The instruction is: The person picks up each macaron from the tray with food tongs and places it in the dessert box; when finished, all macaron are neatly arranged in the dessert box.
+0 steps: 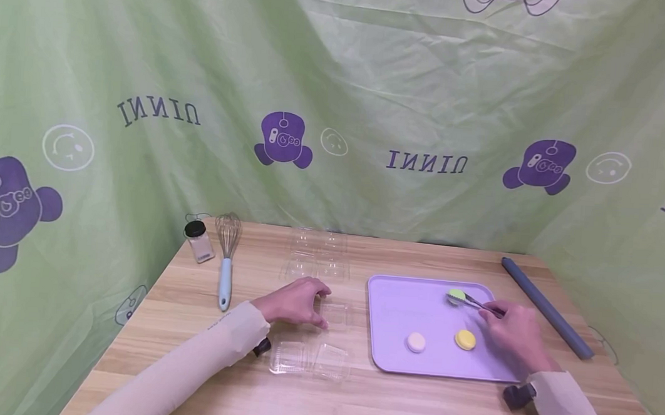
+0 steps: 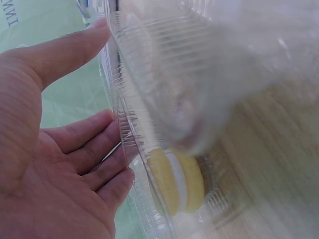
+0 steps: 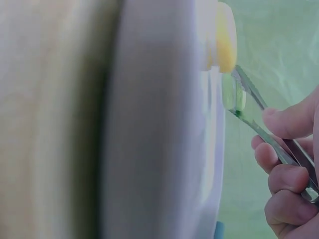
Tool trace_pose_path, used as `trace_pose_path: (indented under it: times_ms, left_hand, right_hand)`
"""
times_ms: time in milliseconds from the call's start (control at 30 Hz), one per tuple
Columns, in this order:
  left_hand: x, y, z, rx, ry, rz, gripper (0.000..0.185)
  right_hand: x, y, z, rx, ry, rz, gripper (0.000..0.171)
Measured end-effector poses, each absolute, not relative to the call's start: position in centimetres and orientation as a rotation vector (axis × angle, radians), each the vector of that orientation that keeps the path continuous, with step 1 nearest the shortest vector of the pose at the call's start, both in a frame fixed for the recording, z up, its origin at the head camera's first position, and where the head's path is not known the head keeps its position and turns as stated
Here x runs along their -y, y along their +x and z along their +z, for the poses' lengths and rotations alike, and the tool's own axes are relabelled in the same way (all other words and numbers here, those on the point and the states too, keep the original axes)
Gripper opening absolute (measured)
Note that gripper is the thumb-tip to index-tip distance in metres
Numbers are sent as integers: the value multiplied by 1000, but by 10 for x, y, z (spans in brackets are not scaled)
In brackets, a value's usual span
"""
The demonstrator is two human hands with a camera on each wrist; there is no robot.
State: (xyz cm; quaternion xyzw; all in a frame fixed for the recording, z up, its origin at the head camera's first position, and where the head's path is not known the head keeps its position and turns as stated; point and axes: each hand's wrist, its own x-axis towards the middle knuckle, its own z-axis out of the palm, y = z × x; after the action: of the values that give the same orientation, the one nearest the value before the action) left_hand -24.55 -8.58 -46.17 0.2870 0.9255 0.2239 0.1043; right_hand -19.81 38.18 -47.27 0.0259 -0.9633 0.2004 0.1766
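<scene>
Green printed cloth is hung behind a wooden table [image 1: 311, 401], on which a lilac tray [image 1: 400, 311] is set at the lower right of the head view. Three macarons are seen on the tray: a green macaron [image 1: 455, 295] near its far edge, a yellow macaron [image 1: 465, 340] and a pale pink macaron [image 1: 416, 342] nearer the front edge. Metal tongs [image 1: 481, 303] are pinched in the right hand [image 1: 514, 336], thumb and fingers curled round the handles; the tips are brought to the green macaron, though whether it is clamped cannot be told. The long axis of the tongs is laid from the hand at lower right up and leftward to the macaron, so the macaron lies just up and left of the right hand, well right of the left hand.

The left hand [image 1: 299, 301] is rested at centre frame, fingers relaxed and only lightly bent, its fingertips [image 2: 114, 149] touching the wall of a clear plastic clamshell box [image 1: 335, 314]. In the left wrist view a yellow macaron in the box [image 2: 177, 181] is seen through the ribbed plastic. More clear plastic boxes [image 1: 309, 360] are laid just below the hand, and others [image 1: 315, 257] above it.

At upper left of the table a whisk [image 1: 226, 258] and a small jar [image 1: 198, 240] are placed; a grey-blue rolled mat [image 1: 547, 309] is laid diagonally along the right edge.
</scene>
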Motion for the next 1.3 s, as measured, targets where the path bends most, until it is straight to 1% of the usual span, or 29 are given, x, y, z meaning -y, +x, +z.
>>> trace_pose_path:
  times_ms: [167,400,533,833,1300]
  left_hand:
    - [86,-245,-460,-2719,827,673,78]
    - [85,-243,-459,-2704,804,680,78]
    - [85,-244,-458,-2703,799,688,78]
    - [86,-245,-459,-2696,790,701,78]
    - [86,-245,-458,-2691,803,702,78]
  right_hand:
    - [-382,-203,-463,2647,61,544,21]
    - [-381,-213,-450,2513,120,513,13]
    - [-378,-218,-438,2495,134,515,14]
    - [-356,-230,-416,2343,266,454,9]
    - [-322,-247,-387,2187,427,468,12]
